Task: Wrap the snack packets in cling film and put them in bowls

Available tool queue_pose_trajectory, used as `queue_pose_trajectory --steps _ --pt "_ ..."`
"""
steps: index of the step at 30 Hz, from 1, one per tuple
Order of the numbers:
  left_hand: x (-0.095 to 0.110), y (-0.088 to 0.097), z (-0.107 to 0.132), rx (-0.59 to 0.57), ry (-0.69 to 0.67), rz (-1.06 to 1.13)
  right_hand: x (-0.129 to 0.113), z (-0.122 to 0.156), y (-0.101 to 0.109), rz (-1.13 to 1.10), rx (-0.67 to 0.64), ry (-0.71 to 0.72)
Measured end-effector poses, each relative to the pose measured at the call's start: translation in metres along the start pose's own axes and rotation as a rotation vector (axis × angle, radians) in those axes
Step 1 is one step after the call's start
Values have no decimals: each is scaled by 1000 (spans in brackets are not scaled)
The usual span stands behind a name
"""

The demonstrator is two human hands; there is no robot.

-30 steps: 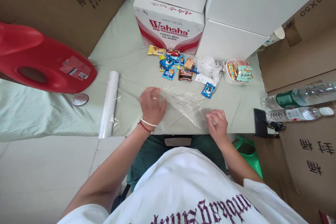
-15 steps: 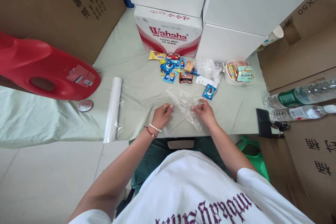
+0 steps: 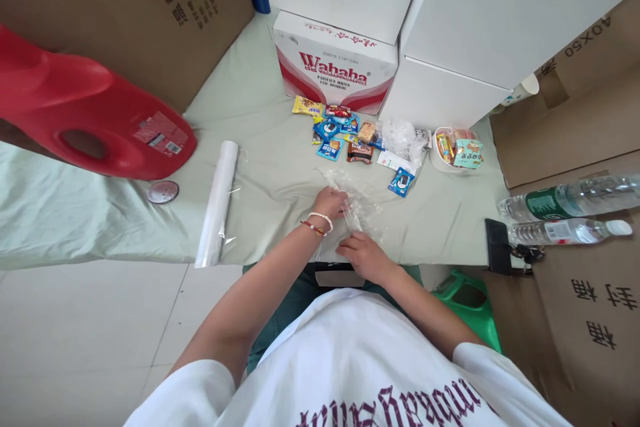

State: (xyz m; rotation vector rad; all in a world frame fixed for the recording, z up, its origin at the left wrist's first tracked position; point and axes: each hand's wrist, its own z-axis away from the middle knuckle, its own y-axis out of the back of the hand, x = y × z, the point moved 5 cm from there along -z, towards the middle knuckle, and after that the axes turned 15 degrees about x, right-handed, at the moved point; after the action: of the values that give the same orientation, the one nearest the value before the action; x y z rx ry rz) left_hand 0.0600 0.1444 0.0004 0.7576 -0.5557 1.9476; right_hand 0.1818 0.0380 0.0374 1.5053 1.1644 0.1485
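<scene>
- Far left of my grip, the red jug [image 3: 100, 120] is cut off by the edge of my view; the round disc [image 3: 163, 192] lies just beside it, too plain to identify for certain.
- Nearer on that left side, the white plastic roll [image 3: 217, 207] lies slantwise, a loose transparent flap along its right side.
- Beyond my grip, wrapped snacks [image 3: 327, 130] lie heaped in front of the Wahaha water carton [image 3: 340, 70].
- My left hand [image 3: 331, 201] has its fingers closed on the clear plastic film [image 3: 363, 207], which bunches into a ridge between my two hands.
- I judge the step in hand to be working this film; gathering it or parting its layers, I cannot tell. The next move seems to call for a light fingertip hold on a free edge.
- The film is see-through, so its outline fades into the green tablecloth [image 3: 450, 227]; sheet or bag is unclear.
- My right hand [image 3: 367, 257] is nearer my body, fingertips at the film's near edge; its undersides are hidden, so I cannot tell whether it pinches anything.
- Beyond and right of my grip, a blue snack packet [image 3: 401, 182] lies apart, then a white tub [image 3: 436, 161] of snacks.
- Well right of my grip, one water bottle [image 3: 550, 203] runs out of view.
</scene>
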Motion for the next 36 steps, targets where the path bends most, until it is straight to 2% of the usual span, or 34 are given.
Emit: queue_pose_trajectory --steps 3,8,9,11,14,17,19,21,23,25,28,31,33,34,36 --pt "3 16 -1 -56 -2 59 23 20 22 -68 232 -144" --pt "-3 55 10 -115 2 146 83 52 68 -9 600 -573" --pt "-7 60 13 -136 10 172 90 52 75 16 650 -618" --pt "-15 67 19 -184 30 227 93 41 83 35 695 -608" --pt "-21 74 27 -258 53 304 73 7 74 -28 594 -426" --pt "-16 80 31 -301 132 356 36 -21 42 -56 365 -158" --pt "-12 85 30 -237 177 322 11 -26 14 -24 187 8" --pt "-7 88 26 -132 153 224 -8 -20 -11 5 24 112" --pt "-5 89 21 -51 88 116 -19 -10 -28 7 -97 156" --pt "-6 88 15 -6 27 76 -25 -1 -35 -27 -164 174" --pt "-12 84 7 -28 -31 134 -26 1 -21 -172 -105 140" --pt "-15 77 8 -116 -80 179 -8 -8 10 -270 149 -55" --pt "-16 75 12 -153 -112 196 11 -14 24 -212 292 -195" --pt "-15 75 15 -175 -131 199 20 -16 25 -159 317 -240" --pt "-13 77 19 -224 -171 188 35 -19 17 -54 254 -277"
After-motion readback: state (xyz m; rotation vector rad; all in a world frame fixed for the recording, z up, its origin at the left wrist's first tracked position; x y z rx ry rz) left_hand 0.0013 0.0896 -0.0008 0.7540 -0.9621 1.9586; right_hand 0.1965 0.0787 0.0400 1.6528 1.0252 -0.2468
